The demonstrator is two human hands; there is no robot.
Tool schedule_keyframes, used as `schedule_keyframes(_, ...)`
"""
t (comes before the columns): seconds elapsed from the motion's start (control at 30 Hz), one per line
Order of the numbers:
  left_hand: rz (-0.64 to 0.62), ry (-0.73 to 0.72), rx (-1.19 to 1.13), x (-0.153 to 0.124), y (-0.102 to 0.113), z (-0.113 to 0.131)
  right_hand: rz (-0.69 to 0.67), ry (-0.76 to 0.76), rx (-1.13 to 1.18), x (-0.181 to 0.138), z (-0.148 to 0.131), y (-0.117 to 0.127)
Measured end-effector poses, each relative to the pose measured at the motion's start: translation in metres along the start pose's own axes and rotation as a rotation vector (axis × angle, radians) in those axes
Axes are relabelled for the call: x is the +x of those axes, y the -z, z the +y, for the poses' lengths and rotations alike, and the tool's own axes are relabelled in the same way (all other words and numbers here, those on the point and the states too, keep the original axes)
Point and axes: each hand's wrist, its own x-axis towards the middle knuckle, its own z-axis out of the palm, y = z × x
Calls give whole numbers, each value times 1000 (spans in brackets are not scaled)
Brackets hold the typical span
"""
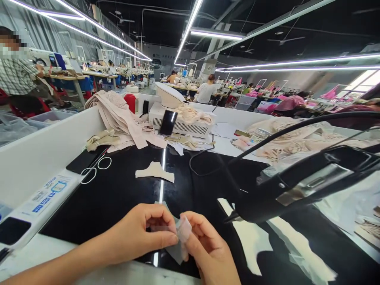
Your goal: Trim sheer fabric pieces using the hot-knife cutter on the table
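My left hand (147,233) and my right hand (204,247) meet near the front edge of a glossy black work surface (118,194). Both pinch a small, thin, translucent pinkish piece of fabric (183,231) between thumb and fingers. My right index finger has a strip of tape wrapped round its tip. A cut beige fabric piece (154,171) lies flat on the black surface farther back.
A black tool with a cable (305,184) hangs close on the right. Scissors with white handles (96,168) lie at the left. Beige fabric piles (118,118), a white machine (178,118) and a phone (168,122) stand behind. Other people work at distant tables.
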Motion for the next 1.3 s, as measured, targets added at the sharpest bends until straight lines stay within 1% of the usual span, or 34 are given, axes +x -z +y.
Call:
schedule_keyframes(0.1,2,13,44,1,1,3,41,21,-70,3,-2,5)
schedule_keyframes(0.2,43,32,37,3,3,4,64,29,-62,6,-3,11)
schedule_keyframes(0.27,81,43,11,5,4,4,62,27,-39,8,-3,14)
schedule_keyframes(0.5,200,12,-126,14,13,-7,65,-6,68,13,-3,18)
schedule_keyframes(0.67,279,22,-195,17,17,-8,56,-5,56,15,-5,21)
schedule_keyframes(0.77,295,62,-198,17,18,-7,41,-30,66,15,-5,21)
schedule_keyframes(0.97,294,96,-264,16,18,-4,41,-69,104,16,-4,22)
schedule_keyframes(1.17,301,118,-266,15,19,-2,14,-127,164,17,-4,20)
schedule_keyframes(1.3,292,104,-297,15,20,-3,24,-175,252,16,-6,17)
